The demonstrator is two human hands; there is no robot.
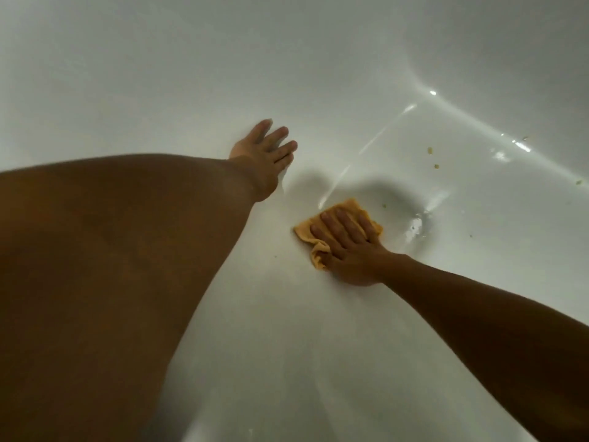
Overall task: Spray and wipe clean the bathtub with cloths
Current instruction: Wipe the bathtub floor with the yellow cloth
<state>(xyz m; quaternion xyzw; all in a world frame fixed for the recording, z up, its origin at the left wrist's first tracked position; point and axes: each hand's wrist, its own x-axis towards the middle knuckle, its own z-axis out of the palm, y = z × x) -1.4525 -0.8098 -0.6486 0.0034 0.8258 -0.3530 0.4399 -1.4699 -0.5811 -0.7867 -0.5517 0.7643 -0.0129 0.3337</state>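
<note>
I look down into a white bathtub (pixel 318 330). An orange cloth (pixel 306 232) lies crumpled on the tub's bottom near the middle of the view. My right hand (pixel 347 247) presses flat on the cloth with its fingers straight and spread. My left hand (pixel 266 151) rests flat against the tub's surface up and to the left of the cloth, fingers straight, holding nothing. My left forearm fills the lower left of the view.
Small yellowish specks (pixel 430 150) dot the wet tub bottom to the right of the cloth. A curved inner corner of the tub (pixel 424 81) rises at the upper right. Wet streaks (pixel 382 129) glint between the hands.
</note>
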